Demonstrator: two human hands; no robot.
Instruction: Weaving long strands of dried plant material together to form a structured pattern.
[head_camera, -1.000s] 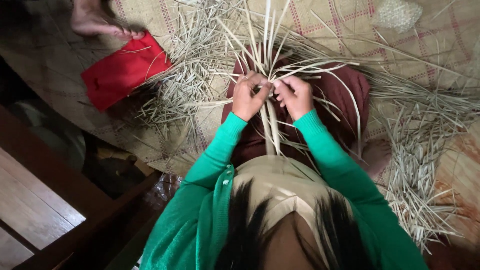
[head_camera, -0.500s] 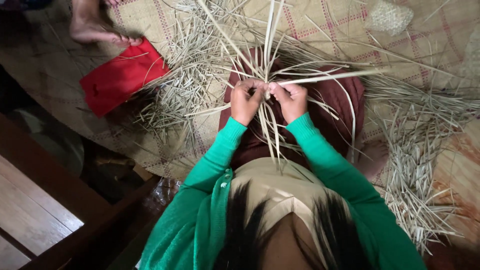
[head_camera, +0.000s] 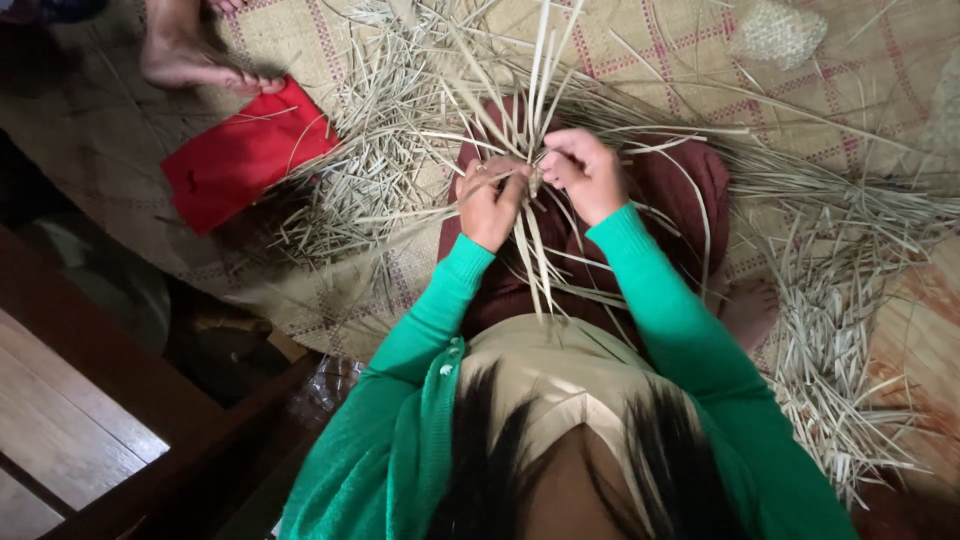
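Compared with one second ago, both hands have drawn a little closer together over the lap and the long strips fan out more upright above them, while the red cloth and the bare foot of another person at the top left stay where they were. Going from left to right: the red cloth lies flat on the woven mat, just beside a heap of loose straw. Next comes the left hand, its fingers curled and pinching the bundle of pale strips at the point where they cross. Just beside it, the right hand is also closed, its fingertips gripping one or two strips at the same crossing, almost touching the left hand. The bundle stands between the two hands, above the dark red skirt, with the lower ends hanging down toward the body. Farther right, a second heap of cut straw lies on the mat. To do this weaving step well, I think the left hand should keep the crossing pinched firmly so it does not loosen, and the right hand should fold one strip at a time, flat and without twisting, because dry strips probably crack when bent sharply.
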